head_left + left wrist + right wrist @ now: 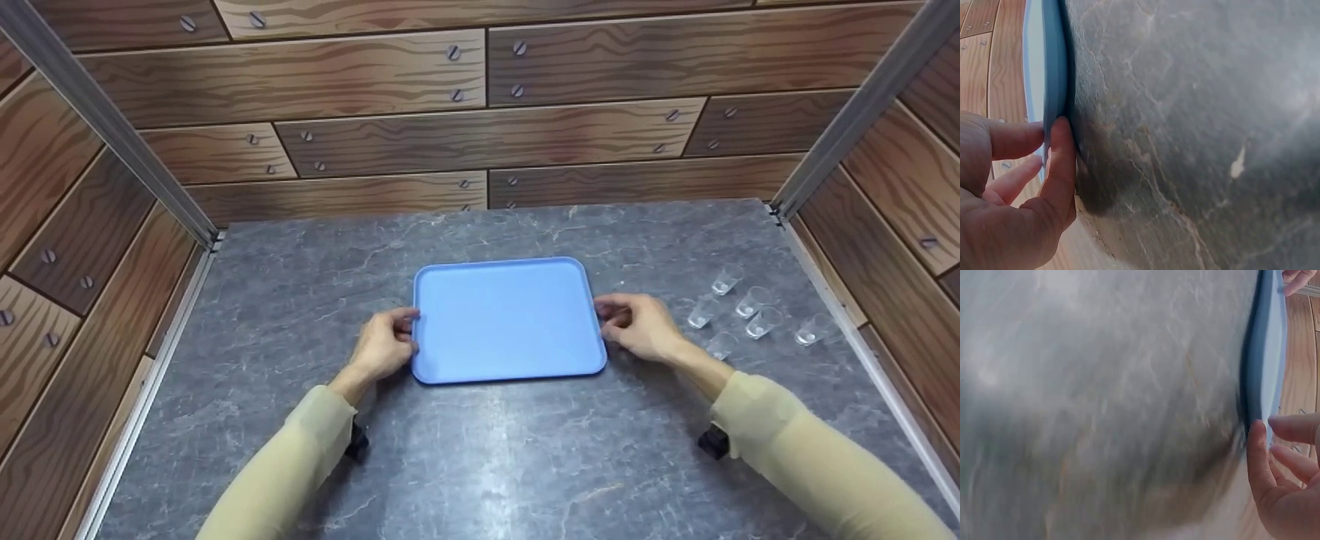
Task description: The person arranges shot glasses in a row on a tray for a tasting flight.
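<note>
Wood-plank-print walls [375,75] close off the back and both sides, with gray metal posts [855,112] at the far corners. Gray marbled worktop [300,270] below. Pale yellow sleeves [817,457] reach in from the near side. Blue tray [510,322] sits midway between worktop's left and right edges, off the far edge; can't tell if lifted. Left hand [381,345] pinches tray's left rim, right hand [641,326] pinches its right rim; hands apart, tray between. Black wrist devices [714,442] under both cuffs. Six small clear cups [763,322] near worktop's right edge, beyond the right hand, one close beside the forearm.
</note>
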Available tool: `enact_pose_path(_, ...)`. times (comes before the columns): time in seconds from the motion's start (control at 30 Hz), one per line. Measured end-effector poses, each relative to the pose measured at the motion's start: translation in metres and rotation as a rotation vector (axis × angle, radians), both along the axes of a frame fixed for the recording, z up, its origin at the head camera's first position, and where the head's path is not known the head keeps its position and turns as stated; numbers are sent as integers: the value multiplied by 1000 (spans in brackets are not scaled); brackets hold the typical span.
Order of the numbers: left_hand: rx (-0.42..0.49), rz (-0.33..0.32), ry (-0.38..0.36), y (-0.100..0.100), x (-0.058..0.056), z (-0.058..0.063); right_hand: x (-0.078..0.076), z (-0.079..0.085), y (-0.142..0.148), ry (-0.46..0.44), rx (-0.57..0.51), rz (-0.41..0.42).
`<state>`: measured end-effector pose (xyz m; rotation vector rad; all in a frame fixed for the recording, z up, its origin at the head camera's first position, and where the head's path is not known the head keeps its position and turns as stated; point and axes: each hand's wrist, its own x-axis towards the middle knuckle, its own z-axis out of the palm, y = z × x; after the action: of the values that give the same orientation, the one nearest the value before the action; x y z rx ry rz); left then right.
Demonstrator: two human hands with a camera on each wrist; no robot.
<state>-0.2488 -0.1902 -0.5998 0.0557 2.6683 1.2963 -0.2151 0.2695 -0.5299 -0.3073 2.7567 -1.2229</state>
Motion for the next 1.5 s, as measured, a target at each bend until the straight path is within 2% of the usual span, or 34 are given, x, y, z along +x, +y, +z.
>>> enact_pose_path(0.03, 1, 1, -2, 0, 0, -1, 1, 4, 3, 18, 10, 11)
enact_pose_path(0.07, -8, 14, -23, -2, -5, -9, 2, 8, 7, 33, 17, 21)
enact_pose_path(0.23, -6, 8, -22, -4, -8, -13, 9, 29, 32, 133, 90, 47)
enact_pose_path(0.4, 14, -1, -34, -7, -13, -19, 10, 44, 68, 213, 173, 29)
enact_pose_path(0.53, 40, 8, -40, -10, -15, -23, 8, 49, 95, 262, 252, -6)
enact_pose_path(0.73, 50, 4, -19, -9, -13, -22, 4, 46, 120, 245, 316, -18)
enact_pose_path(0.87, 47, 12, -1, -4, -3, -7, 2, 42, 127, 231, 331, 7)
enact_pose_path(1.0, 89, 27, -14, 8, 18, 30, 0, 38, 132, 194, 348, 4)
enact_pose_path(1.1, 103, 42, -29, 15, 31, 53, -2, 37, 135, 148, 360, -5)
enact_pose_path(1.27, 69, 58, -22, 19, 35, 58, -4, 35, 139, 61, 342, -10)
enact_pose_path(1.47, 86, 48, -33, 15, 31, 54, -5, 31, 142, 34, 314, -10)
enact_pose_path(1.5, 90, 35, -25, 13, 28, 48, -5, 31, 141, 33, 313, -11)
